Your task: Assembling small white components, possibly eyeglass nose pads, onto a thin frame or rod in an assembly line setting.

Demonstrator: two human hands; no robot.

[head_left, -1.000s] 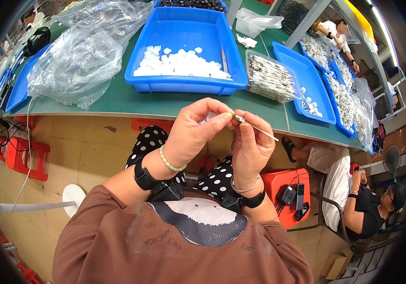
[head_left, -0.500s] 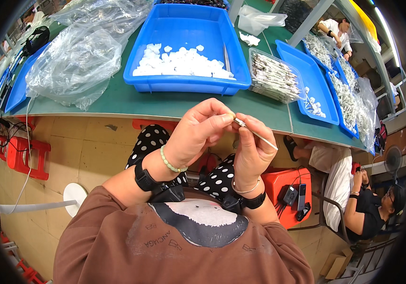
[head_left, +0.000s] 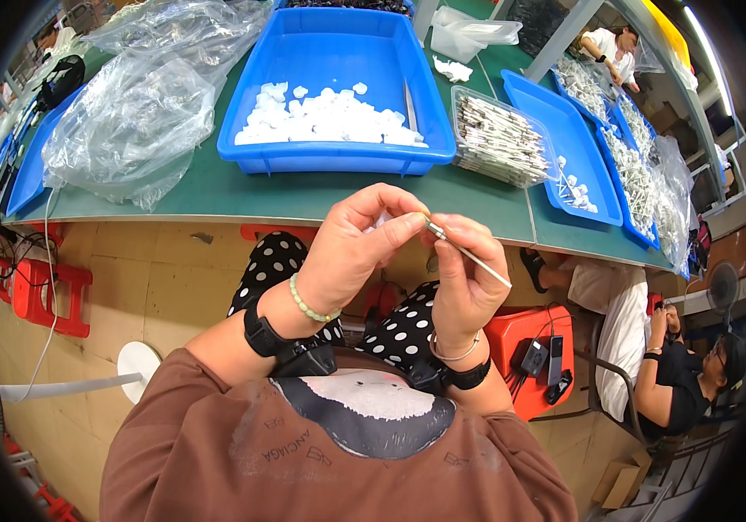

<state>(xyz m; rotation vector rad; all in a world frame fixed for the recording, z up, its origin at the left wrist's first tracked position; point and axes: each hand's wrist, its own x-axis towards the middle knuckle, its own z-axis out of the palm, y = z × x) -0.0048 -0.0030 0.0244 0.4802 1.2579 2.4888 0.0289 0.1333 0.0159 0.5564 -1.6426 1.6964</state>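
Observation:
In front of my chest, over my lap, both hands meet on a thin white rod with a metallic collar near its upper end. My right hand pinches it between thumb and fingers, and its tail slants down to the right. Thumb and index finger of my left hand are closed at the collar end, whose tip they hide. Something whitish shows in the bend of the left fingers, too covered to name. Beyond my hands, a blue tray holds many small white plastic pieces and tweezers.
A clear box of similar rods stands right of the tray. Past it, another blue tray holds several capped rods. Clear plastic bags lie left on the green table. A red stool carries small devices; co-workers sit at right.
Both hands stay joined at the rod's collar end, with only a slight shift of the fingers. A whitish bit now shows in my left fingers. The view has moved slightly.

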